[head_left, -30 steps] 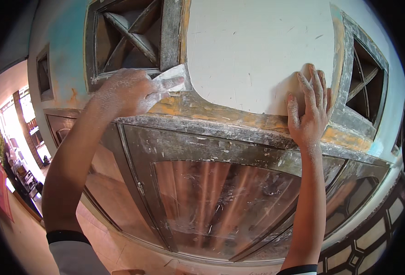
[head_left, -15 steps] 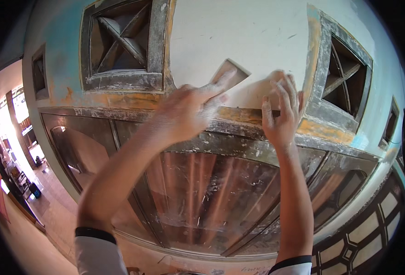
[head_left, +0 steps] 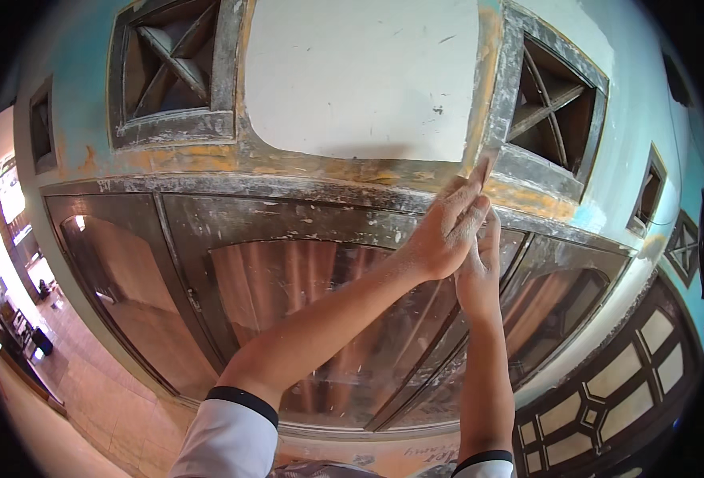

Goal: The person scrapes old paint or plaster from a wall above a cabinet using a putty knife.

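Dust-whitened, both hands work the frame (head_left: pixel 352 187): left hand (head_left: pixel 446 231) pinches sandpaper (head_left: pixel 479 171), right hand (head_left: pixel 479 267) braces flat; next likely firm sanding strokes.

Right hand (head_left: pixel 479 267) mostly hidden behind left hand (head_left: pixel 446 231); sanding sheet perhaps in grip, unseen.

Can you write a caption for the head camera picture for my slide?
Two dusty hands, left hand over right hand, press against the worn grey window frame below a white wall panel.
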`<state>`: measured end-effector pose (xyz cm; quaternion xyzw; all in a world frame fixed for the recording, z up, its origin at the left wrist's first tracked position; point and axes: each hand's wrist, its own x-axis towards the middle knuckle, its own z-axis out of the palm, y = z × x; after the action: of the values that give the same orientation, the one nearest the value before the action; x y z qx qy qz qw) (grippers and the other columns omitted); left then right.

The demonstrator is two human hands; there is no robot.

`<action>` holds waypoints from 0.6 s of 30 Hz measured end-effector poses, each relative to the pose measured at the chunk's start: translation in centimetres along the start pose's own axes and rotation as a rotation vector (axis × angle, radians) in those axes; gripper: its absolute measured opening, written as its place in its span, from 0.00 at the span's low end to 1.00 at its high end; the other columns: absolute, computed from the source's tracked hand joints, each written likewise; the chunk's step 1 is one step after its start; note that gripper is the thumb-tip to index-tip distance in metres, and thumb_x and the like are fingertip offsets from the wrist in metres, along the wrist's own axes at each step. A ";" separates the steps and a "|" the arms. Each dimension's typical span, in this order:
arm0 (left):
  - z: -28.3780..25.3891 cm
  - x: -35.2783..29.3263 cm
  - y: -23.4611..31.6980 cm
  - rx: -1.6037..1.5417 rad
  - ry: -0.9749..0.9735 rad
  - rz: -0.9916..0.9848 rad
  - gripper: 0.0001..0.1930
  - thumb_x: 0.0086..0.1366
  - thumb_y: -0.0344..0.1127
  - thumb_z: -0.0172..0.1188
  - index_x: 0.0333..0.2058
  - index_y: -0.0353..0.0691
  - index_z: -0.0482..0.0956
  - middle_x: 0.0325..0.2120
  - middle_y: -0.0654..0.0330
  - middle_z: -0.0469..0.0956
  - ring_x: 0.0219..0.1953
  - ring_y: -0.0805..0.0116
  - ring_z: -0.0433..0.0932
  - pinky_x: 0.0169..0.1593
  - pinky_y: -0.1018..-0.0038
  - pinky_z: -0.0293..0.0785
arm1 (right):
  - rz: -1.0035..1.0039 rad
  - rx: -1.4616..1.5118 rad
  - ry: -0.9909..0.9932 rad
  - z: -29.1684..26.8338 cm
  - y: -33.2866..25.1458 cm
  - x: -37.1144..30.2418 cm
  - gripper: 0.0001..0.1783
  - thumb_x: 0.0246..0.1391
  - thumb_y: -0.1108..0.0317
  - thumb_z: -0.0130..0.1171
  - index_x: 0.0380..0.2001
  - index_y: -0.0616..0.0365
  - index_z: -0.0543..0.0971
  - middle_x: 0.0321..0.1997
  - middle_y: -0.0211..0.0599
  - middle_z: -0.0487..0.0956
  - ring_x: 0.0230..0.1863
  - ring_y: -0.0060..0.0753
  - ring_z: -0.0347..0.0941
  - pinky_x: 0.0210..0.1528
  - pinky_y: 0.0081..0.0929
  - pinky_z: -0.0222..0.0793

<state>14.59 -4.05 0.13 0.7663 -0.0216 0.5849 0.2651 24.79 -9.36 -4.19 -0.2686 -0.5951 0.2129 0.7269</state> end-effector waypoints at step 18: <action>-19.8 6.1 -1.0 1.570 0.168 0.455 0.26 0.75 0.53 0.53 0.69 0.60 0.73 0.76 0.66 0.59 0.79 0.58 0.51 0.80 0.47 0.41 | -0.561 -1.223 0.084 -1.9 -0.6 6.4 0.31 0.64 0.74 0.59 0.69 0.38 0.75 0.40 0.42 0.80 0.33 0.52 0.79 0.35 0.44 0.75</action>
<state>-0.69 7.05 8.75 0.6592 0.2588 0.5245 -0.4726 27.94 -6.10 0.73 -0.4752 -0.6269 -0.3700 0.4943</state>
